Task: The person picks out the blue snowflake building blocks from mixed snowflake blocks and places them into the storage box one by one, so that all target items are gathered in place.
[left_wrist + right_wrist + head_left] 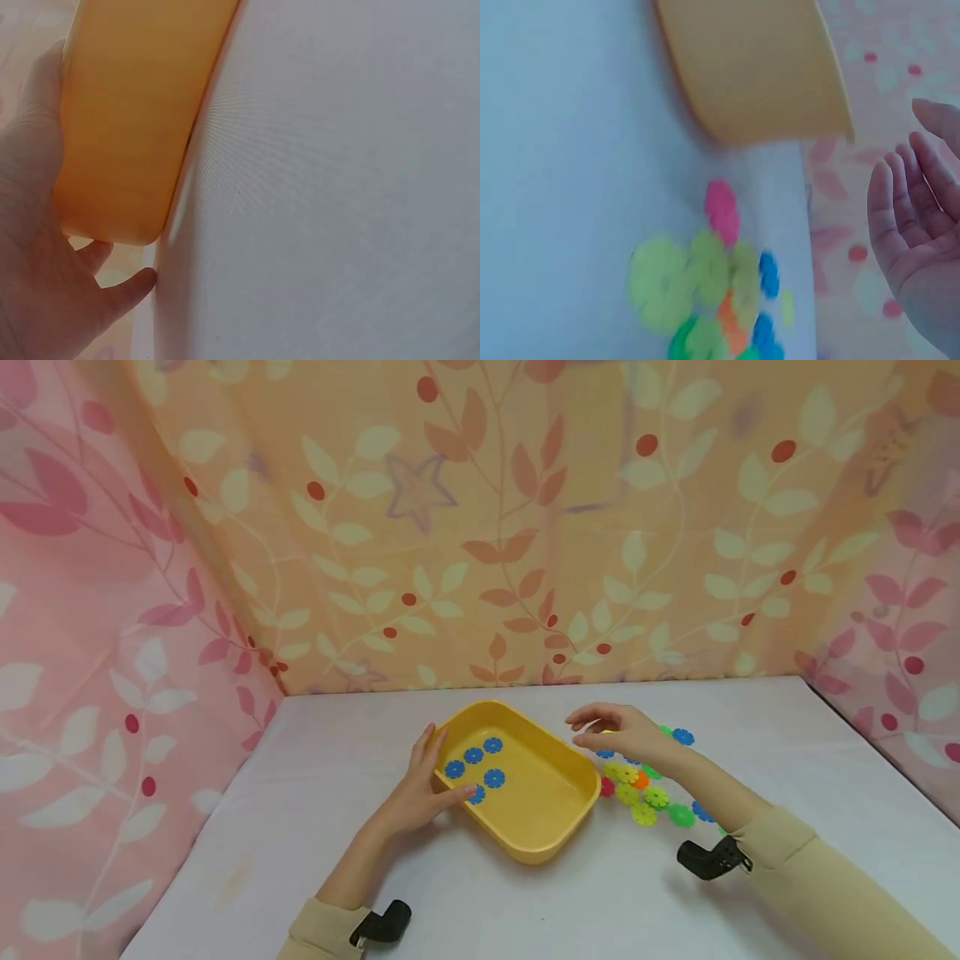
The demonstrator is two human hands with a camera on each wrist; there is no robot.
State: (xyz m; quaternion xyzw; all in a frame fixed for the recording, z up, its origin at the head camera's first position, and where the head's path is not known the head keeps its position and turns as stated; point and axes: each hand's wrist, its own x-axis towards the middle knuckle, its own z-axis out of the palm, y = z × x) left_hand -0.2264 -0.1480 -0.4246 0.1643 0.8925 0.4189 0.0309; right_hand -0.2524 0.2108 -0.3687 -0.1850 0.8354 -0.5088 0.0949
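Observation:
A yellow plastic tray stands on the table with several blue flower-shaped discs in its left part. My left hand holds the tray's left end, its thumb over the rim and its other fingers along the outer wall; the left wrist view shows that hand around the tray's corner. Above and beyond the tray's right side hovers my right hand, its fingers loosely bent. In the right wrist view this hand shows a bare palm with nothing in it.
To the tray's right lies a loose pile of discs, with yellow-green discs, an orange disc, green discs and blue discs; my right forearm hides part of it. Patterned cloth walls the table's back and sides.

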